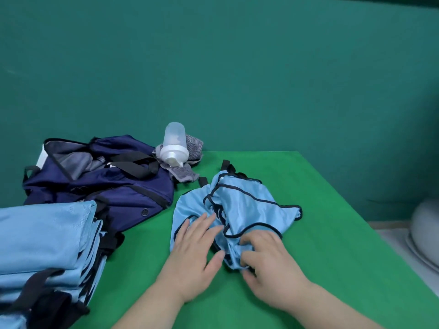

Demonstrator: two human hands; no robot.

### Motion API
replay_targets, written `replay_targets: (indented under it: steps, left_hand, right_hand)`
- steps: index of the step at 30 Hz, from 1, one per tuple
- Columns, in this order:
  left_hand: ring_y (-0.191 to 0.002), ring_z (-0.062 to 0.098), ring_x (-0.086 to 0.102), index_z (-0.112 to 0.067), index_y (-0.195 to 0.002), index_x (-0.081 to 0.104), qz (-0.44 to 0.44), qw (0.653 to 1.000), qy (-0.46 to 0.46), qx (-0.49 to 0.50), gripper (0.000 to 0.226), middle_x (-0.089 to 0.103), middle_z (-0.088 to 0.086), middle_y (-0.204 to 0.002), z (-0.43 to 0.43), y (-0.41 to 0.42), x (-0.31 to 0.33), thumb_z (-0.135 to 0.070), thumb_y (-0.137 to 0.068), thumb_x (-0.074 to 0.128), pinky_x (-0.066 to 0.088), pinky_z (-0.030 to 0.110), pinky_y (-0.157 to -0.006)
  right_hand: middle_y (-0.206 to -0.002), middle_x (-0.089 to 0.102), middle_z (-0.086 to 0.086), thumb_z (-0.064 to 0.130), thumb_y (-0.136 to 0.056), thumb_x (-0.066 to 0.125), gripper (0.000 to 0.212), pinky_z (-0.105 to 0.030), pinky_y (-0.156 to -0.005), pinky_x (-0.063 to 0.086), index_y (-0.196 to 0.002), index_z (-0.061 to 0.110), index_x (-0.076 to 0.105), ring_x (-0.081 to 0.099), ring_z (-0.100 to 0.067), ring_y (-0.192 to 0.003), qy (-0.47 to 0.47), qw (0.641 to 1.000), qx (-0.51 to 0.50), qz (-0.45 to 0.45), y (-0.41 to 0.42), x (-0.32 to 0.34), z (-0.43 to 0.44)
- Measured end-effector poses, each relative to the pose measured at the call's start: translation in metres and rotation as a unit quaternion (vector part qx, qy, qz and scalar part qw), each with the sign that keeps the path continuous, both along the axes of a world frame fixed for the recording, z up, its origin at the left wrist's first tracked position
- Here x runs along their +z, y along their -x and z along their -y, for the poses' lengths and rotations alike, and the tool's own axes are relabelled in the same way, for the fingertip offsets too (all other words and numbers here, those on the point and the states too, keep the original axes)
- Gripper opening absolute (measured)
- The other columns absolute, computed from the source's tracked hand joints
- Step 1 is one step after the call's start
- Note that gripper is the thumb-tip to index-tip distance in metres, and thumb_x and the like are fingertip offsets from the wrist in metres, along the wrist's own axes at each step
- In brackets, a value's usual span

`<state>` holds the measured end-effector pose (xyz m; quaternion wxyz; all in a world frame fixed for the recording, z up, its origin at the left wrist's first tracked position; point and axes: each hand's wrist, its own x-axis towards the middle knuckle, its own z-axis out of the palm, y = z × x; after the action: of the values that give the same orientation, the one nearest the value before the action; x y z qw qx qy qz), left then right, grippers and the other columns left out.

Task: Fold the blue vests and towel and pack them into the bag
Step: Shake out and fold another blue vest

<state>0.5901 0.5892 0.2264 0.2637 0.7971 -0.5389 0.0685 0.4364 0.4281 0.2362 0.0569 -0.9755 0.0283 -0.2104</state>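
Right hand [273, 269] partly under crumpled vest [249, 205], folded stack [42, 238] partly off-frame

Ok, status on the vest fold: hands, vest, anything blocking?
Left hand flat on blue vest, right hand gripping its near edge. Vest crumpled, not yet folded. Near-left the folded stack, bag open behind it; nothing in the way.

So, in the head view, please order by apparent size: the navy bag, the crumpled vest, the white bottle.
Navy bag, largest.
Crumpled vest, somewhat smaller, though nearer the camera, so this is unsure.
White bottle, clearly smallest.
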Motion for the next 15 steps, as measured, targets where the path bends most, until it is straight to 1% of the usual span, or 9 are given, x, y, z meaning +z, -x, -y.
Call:
replay_targets:
  steps: [2, 5, 6, 8, 10, 12, 13, 14, 15]
  left_hand:
    - [-0.148, -0.002, 0.003, -0.035, -0.145, 0.040, -0.031, 0.999, 0.012, 0.001, 0.061, 0.017, -0.021, -0.159, -0.004, 0.009, 0.003, -0.065, -0.097, 0.019, 0.004, 0.036, -0.122]
    - [-0.146, -0.004, 0.004, -0.038, -0.144, 0.038, -0.066, 0.997, 0.022, 0.019, 0.062, 0.017, -0.026, -0.156, -0.003, 0.018, 0.016, -0.067, -0.092, 0.020, 0.006, 0.025, -0.121]
    - [-0.145, -0.005, 0.007, -0.038, -0.144, 0.038, -0.074, 0.997, 0.025, 0.021, 0.061, 0.019, -0.026, -0.155, 0.000, 0.019, 0.022, -0.065, -0.091, 0.023, 0.009, 0.024, -0.121]
    - [-0.144, -0.004, 0.014, -0.034, -0.144, 0.040, -0.091, 0.995, 0.035, 0.015, 0.054, 0.024, -0.024, -0.154, 0.008, 0.019, 0.034, -0.055, -0.095, 0.037, 0.015, 0.025, -0.121]
    - [-0.144, -0.003, 0.016, -0.032, -0.145, 0.040, -0.096, 0.995, 0.032, 0.009, 0.047, 0.026, -0.022, -0.155, 0.019, 0.015, 0.044, -0.038, -0.099, 0.050, 0.017, 0.026, -0.121]
    - [-0.145, -0.002, 0.015, -0.030, -0.147, 0.038, -0.089, 0.996, 0.022, 0.003, 0.050, 0.024, -0.021, -0.156, 0.032, 0.009, 0.052, -0.031, -0.099, 0.053, 0.015, 0.026, -0.122]
    - [-0.146, 0.000, 0.013, -0.029, -0.148, 0.037, -0.078, 0.997, 0.014, -0.001, 0.052, 0.022, -0.020, -0.158, 0.039, 0.005, 0.056, -0.030, -0.099, 0.053, 0.013, 0.027, -0.122]
    - [-0.147, 0.003, 0.010, -0.028, -0.150, 0.034, -0.067, 0.998, 0.003, -0.003, 0.056, 0.018, -0.018, -0.160, 0.047, 0.000, 0.058, -0.031, -0.098, 0.054, 0.012, 0.029, -0.123]
    - [-0.148, 0.007, 0.009, -0.028, -0.152, 0.030, -0.058, 0.998, -0.013, -0.004, 0.061, 0.015, -0.017, -0.162, 0.054, -0.005, 0.061, -0.033, -0.097, 0.055, 0.012, 0.031, -0.123]
  right_hand:
    - [-0.113, 0.056, 0.008, 0.032, -0.073, 0.065, 0.009, -0.035, -0.099, 0.040, -0.074, 0.029, 0.056, 0.050, -0.014, -0.113, -0.027, 1.000, 0.009, 0.009, 0.013, 0.003, -0.003]
    - [-0.121, 0.053, 0.009, 0.033, -0.076, 0.061, 0.014, -0.030, -0.102, 0.034, -0.090, 0.029, 0.058, 0.047, -0.011, -0.119, -0.115, 0.992, -0.008, 0.058, 0.022, 0.013, 0.002]
    - [-0.123, 0.052, 0.008, 0.033, -0.077, 0.058, 0.020, -0.028, -0.103, 0.033, -0.097, 0.029, 0.059, 0.045, -0.010, -0.122, -0.140, 0.987, -0.026, 0.075, 0.021, 0.018, 0.004]
    - [-0.133, 0.049, 0.007, 0.035, -0.078, 0.050, 0.041, -0.027, -0.110, 0.028, -0.117, 0.025, 0.060, 0.039, -0.011, -0.131, -0.158, 0.981, -0.080, 0.081, 0.014, 0.028, 0.011]
    - [-0.151, 0.036, 0.005, 0.034, -0.080, 0.048, 0.062, -0.033, -0.119, 0.019, -0.141, 0.022, 0.047, 0.023, -0.013, -0.144, -0.149, 0.981, -0.125, 0.022, 0.004, 0.036, 0.020]
    - [-0.162, 0.020, 0.004, 0.031, -0.086, 0.053, 0.074, -0.039, -0.123, 0.011, -0.154, 0.023, 0.027, 0.008, -0.014, -0.151, -0.154, 0.975, -0.146, -0.061, -0.007, 0.043, 0.031]
    - [-0.163, 0.017, 0.005, 0.031, -0.088, 0.056, 0.077, -0.040, -0.124, 0.008, -0.156, 0.024, 0.020, 0.005, -0.014, -0.152, -0.157, 0.971, -0.155, -0.092, -0.012, 0.045, 0.036]
    - [-0.163, 0.018, 0.005, 0.033, -0.089, 0.057, 0.080, -0.041, -0.123, 0.008, -0.157, 0.025, 0.017, 0.008, -0.015, -0.152, -0.160, 0.967, -0.163, -0.113, -0.018, 0.046, 0.042]
    - [-0.161, 0.024, 0.004, 0.037, -0.089, 0.059, 0.081, -0.042, -0.122, 0.010, -0.157, 0.025, 0.017, 0.014, -0.016, -0.150, -0.165, 0.964, -0.170, -0.122, -0.023, 0.046, 0.048]
